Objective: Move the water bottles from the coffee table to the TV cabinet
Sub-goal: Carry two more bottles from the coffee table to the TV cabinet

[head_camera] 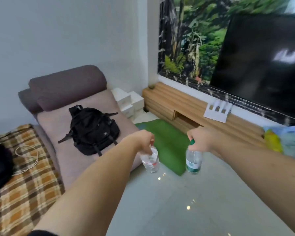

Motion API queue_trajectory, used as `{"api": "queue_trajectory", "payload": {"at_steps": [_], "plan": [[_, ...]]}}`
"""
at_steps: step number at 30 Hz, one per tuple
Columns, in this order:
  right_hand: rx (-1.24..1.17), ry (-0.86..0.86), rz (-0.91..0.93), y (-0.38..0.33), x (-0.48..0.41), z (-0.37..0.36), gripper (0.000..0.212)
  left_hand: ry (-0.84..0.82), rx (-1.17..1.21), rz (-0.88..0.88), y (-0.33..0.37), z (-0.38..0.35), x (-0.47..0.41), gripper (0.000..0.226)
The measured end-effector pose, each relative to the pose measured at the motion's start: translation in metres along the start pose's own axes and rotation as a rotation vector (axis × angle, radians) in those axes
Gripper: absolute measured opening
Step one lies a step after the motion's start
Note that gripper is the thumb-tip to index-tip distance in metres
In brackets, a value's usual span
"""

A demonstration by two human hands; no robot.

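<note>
My left hand grips a clear bottle with a red-and-white label by its neck, and the bottle hangs tilted over the floor. My right hand holds a clear bottle with a green cap and green label by its top, hanging upright. Both bottles are in the air, short of the wooden TV cabinet, which runs along the wall ahead and to the right under a black TV. The coffee table is out of view.
A chaise sofa with a black backpack stands at left, a plaid blanket beside it. A green mat lies on the glossy floor before the cabinet. White boxes sit in the corner. Papers and colourful bags rest on the cabinet.
</note>
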State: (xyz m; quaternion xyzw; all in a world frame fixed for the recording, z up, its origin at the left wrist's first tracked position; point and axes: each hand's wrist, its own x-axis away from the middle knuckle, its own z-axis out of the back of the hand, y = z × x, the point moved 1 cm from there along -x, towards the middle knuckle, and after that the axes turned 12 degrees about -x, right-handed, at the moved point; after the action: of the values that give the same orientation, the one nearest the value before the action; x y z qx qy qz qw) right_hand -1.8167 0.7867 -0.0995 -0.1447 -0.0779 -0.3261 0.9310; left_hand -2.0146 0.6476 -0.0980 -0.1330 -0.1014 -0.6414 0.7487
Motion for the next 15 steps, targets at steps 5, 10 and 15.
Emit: {"api": "queue_trajectory", "payload": {"at_steps": [5,10,15], "plan": [[-0.03,0.01,-0.133,0.095,0.079,0.011,0.022,0.04,-0.004,-0.115,0.107,0.041,-0.042,0.041],[-0.192,-0.005,-0.327,0.189,0.172,0.011,0.026,0.01,-0.146,-0.256,0.233,0.057,-0.077,0.036],[-0.229,-0.009,-0.492,0.257,0.258,-0.003,0.025,0.01,-0.26,-0.436,0.349,0.057,-0.103,0.03]]}}
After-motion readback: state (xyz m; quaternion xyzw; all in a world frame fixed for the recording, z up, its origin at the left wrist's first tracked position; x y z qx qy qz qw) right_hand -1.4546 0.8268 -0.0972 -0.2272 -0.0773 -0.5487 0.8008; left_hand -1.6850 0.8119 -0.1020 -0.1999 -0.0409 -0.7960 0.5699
